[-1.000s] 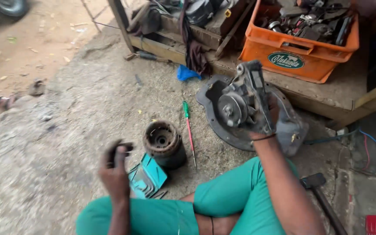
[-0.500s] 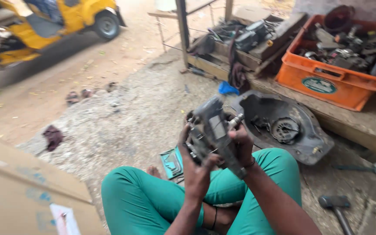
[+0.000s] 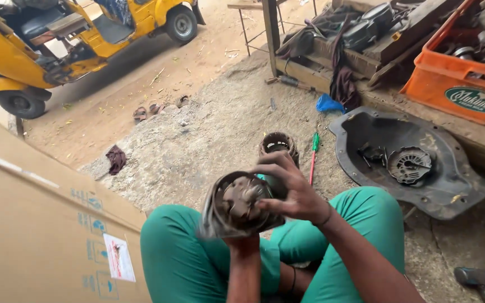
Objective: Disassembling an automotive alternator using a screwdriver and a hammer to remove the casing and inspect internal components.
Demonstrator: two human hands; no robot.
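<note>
Gripping entry: a round, grimy alternator housing (image 3: 237,206) is held above the lap, clasped from beneath by the left hand (image 3: 241,240) and steadied by the right hand (image 3: 292,193), whose fingers curl over its rim, open face upward for inspection. Nearby: copper-wound stator (image 3: 279,147), green screwdriver (image 3: 313,157), black pan (image 3: 450,185).

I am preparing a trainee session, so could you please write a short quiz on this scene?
1. True or false: both hands hold the round metal housing.
2. Which lies in the black pan? A) a hammer B) a finned round part C) a shoe
3. What colour is the screwdriver handle on the ground?

Key
1. True: the right hand grips its top and side, the left hand supports it from below.
2. B, the finned part.
3. Green; the screwdriver lies beside the stator ring.
</note>
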